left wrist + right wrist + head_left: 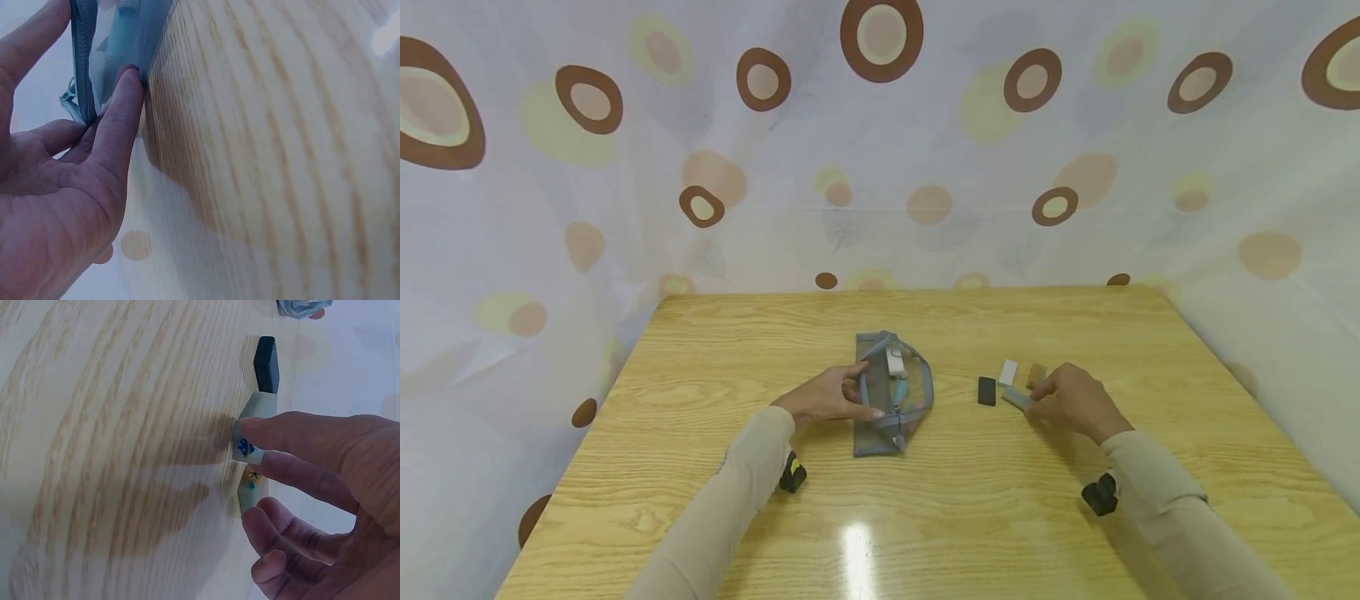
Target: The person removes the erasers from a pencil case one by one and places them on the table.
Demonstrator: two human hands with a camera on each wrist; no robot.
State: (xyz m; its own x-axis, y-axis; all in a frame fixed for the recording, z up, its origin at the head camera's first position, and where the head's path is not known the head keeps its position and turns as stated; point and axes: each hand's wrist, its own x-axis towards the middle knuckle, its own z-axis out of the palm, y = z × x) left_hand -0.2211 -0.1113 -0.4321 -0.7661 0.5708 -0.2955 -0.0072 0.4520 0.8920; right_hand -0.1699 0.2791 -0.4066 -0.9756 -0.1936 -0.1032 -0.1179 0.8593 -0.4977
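A grey see-through zip pouch (871, 439) lies on the table with its mouth spread wide. My left hand (826, 395) grips the zipped rim, thumb and fingers apart along the opening. Inside the pouch show a white box-like item (895, 361) and a light-blue item (900, 392). To the right, my right hand (1078, 404) pinches a pale grey-green eraser (255, 407) with a blue print between thumb and index finger, close to the tabletop. Beside it are a black eraser (987, 391), a white eraser (1008, 372) and an orange patterned eraser (1037, 373), partly behind the fingers.
The wooden table (737, 333) is backed and flanked by a white dotted curtain (880, 242). A black wrist device (793, 473) sits at the left sleeve, another black device (1101, 495) at the right sleeve. Bright glare (857, 558) falls near the front.
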